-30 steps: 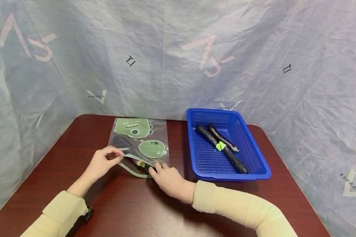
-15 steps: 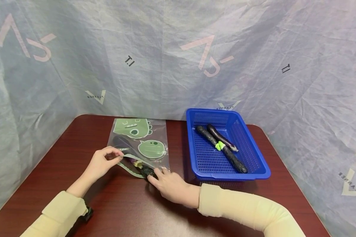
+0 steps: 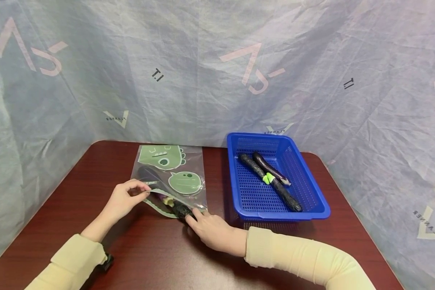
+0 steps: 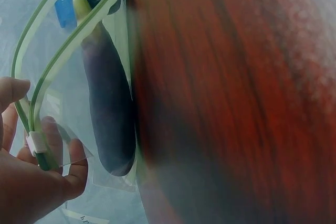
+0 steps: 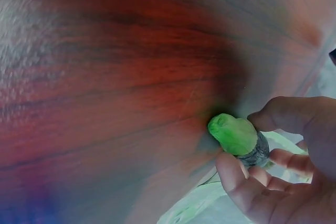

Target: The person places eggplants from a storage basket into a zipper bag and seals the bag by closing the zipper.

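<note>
Head view: left hand (image 3: 125,199) pinches bag (image 3: 161,157) holding eggplant (image 4: 110,103), right hand (image 3: 214,230) grips bumpy vegetable (image 3: 181,210); basket (image 3: 275,215) holds dark vegetables (image 3: 285,196).

The right hand's grip (image 5: 315,177) pinches a dark, wrinkled vegetable (image 5: 245,142), thumb on one side and fingers on the other, its rounded bright green end facing outward. Behind it spreads a reddish-brown table (image 5: 131,87) with streaked grain, shadowed near that end. Below the vegetable shows a green-edged plastic bag (image 5: 194,205), while a blurred blue patch (image 5: 31,205) tints the lower left corner
</note>
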